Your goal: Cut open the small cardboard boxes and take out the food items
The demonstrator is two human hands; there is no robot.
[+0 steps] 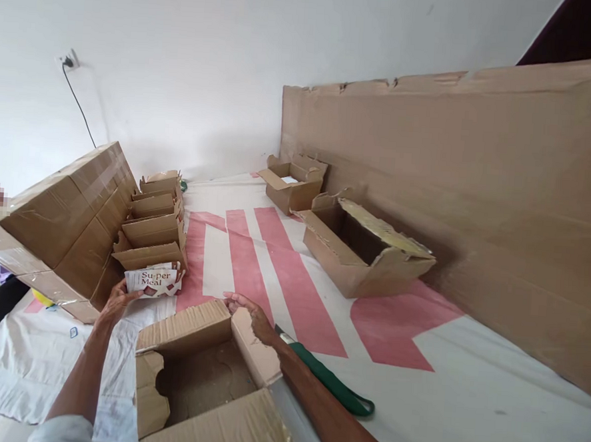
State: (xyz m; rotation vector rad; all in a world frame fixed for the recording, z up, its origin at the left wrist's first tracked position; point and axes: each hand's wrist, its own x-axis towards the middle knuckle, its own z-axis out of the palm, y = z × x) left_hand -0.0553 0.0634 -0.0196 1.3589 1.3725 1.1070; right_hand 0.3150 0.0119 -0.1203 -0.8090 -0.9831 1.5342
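Note:
My left hand (116,301) grips a small white packet printed "Super Meal" (152,282), held just in front of a row of small open cardboard boxes (153,229). My right hand (250,315) rests on the far flap of an open cardboard box (200,382) right in front of me, fingers curled over the flap's edge. That box looks empty inside. A green-handled knife (330,382) lies on the cloth just behind my right forearm.
Large taped cartons (60,223) are stacked at the left. Two more open boxes (366,249) (294,183) sit by a tall cardboard sheet (477,205) leaning along the right. A white and pink cloth (465,391) covers the surface. A part of another person shows at the left edge.

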